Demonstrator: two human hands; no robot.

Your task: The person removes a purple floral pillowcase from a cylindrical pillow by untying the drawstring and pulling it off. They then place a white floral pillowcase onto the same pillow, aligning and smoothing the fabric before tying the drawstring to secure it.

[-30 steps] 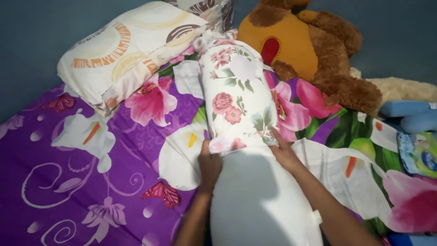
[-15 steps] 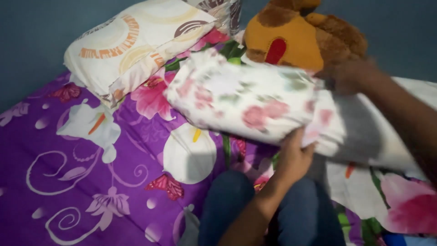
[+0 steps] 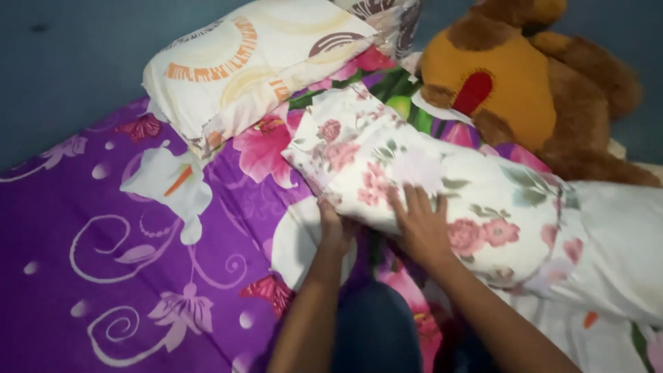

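1. Bolster (image 3: 621, 242), long and white, lies across the purple floral bedsheet (image 3: 103, 235), half inside a rose-print bolster cover (image 3: 428, 186).
2. The left hand (image 3: 336, 224) curls around the cover's lower edge, fingers tucked underneath.
3. The right hand (image 3: 421, 224) lies flat, fingers spread on top.
4. A patterned pillow (image 3: 255, 62) and a brown teddy bear (image 3: 539, 90) sit behind it.

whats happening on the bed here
A person kneels on a purple flowered bedsheet, both hands on a long bolster pillow partly covered by a rose-print case. The left hand grips the case's lower edge; the right hand lies flat on top. A pillow and a brown teddy bear lie behind.
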